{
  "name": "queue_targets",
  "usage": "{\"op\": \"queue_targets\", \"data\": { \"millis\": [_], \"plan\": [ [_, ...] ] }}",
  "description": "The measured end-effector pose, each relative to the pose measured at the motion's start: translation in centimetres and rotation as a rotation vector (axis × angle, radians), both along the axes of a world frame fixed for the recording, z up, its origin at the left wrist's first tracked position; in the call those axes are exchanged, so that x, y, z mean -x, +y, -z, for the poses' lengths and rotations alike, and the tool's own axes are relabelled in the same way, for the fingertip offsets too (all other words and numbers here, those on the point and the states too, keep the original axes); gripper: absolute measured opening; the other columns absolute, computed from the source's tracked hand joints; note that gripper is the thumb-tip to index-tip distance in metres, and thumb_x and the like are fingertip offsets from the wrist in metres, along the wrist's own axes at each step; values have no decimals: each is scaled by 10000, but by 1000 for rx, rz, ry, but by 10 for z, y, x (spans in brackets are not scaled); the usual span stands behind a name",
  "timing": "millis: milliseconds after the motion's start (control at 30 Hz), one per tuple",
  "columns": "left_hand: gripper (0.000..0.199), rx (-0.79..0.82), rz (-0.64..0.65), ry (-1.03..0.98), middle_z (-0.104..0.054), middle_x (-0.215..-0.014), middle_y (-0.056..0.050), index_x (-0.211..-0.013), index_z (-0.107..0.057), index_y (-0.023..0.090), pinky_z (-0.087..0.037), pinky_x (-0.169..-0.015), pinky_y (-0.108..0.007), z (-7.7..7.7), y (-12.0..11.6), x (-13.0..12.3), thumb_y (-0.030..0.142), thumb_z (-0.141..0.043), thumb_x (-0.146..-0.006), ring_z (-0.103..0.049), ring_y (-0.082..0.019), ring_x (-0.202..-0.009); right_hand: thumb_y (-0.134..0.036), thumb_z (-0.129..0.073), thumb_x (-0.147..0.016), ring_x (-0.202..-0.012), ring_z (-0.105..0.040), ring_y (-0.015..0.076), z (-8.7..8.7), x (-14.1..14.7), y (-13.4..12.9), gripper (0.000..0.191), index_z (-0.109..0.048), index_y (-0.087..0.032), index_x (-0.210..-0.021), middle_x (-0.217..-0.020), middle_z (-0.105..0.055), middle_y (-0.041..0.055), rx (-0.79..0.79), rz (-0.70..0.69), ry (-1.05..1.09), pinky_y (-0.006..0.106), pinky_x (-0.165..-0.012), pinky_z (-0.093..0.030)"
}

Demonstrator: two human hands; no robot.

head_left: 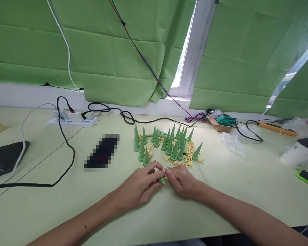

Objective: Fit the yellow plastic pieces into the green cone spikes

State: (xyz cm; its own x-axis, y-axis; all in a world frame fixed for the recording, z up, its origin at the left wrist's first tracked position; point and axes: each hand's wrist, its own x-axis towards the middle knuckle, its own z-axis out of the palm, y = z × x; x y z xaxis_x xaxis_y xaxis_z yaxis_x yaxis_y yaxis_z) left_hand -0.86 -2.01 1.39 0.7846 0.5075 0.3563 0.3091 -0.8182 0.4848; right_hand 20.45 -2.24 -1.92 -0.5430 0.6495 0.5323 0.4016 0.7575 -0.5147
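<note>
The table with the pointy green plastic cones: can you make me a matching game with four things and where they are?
Things:
1. Pointed green plastic cone, tip poking out
2. Small yellow plastic pieces
3. Long white power strip
4. Brown cardboard box

Places:
A. At the back, on the left side
B. In the left hand
C. At the back, on the right side
D. Scattered around the standing green cones

Right pairs: 1-B, 2-D, 3-A, 4-C
</note>
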Motion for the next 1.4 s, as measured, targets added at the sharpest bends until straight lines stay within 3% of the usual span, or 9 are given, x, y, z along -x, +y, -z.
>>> {"op": "queue_targets", "data": {
  "millis": [167,333,633,867,1200,1400],
  "plan": [
    [209,-51,-13,23,-522,-1133,-85,-1150,-546,210,-456,-687,-258,3,1,0,169,-407,-999,-557,-130,-741,-260,-301,-1038,-470,-317,102,-1,0,-1,351,-351,-220,-693,-556,-359,-62,82,13,8,254,-537,-264],
    [216,14,-62,-51,-516,-1113,-62,-1155,-537,229,-455,-756,-243,0,0,-3,142,-416,-998,-552,-138,-852,-299,-288,-1045,-491,-384,111,-2,-1,-2,364,-376,-222,-700,-571,-422,-50,133,39,29,254,-554,-291],
    [199,150,-111,-115,-499,-1111,-55,-1112,-525,221,-454,-817,-247,-3,0,-6,145,-368,-1017,-534,-136,-909,-245,-367,-1008,-518,-287,112,-5,-1,-4,276,-302,-228,-740,-610,-306,-70,98,45,20,257,-552,-245],
    [212,145,-90,-107,-510,-1123,-59,-1132,-549,219,-450,-859,-253,-6,0,-5,139,-400,-1004,-540,-152,-981,-223,-373,-1010,-530,-294,113,-9,-3,-4,272,-310,-226,-746,-624,-314,-65,125,-1,17,261,-557,-242],
    [135,309,-110,-149,-533,-1044,-42,-1009,-565,213,-444,-628,-197,-6,0,-5,198,-431,-997,-536,-140,-877,-209,-388,-1016,-537,-314,108,-11,-2,-3,278,-335,-223,-744,-640,-351,-56,102,-31,36,255,-552,-258],
    [131,478,-137,-189,-506,-952,-14,-932,-558,191,-408,-497,-181,-5,2,-7,255,-462,-993,-521,-77,-634,-202,-401,-1007,-556,-308,112,-9,-4,-2,268,-324,-224,-751,-655,-338,-52,46,-25,10,254,-554,-262]
  ]
}}
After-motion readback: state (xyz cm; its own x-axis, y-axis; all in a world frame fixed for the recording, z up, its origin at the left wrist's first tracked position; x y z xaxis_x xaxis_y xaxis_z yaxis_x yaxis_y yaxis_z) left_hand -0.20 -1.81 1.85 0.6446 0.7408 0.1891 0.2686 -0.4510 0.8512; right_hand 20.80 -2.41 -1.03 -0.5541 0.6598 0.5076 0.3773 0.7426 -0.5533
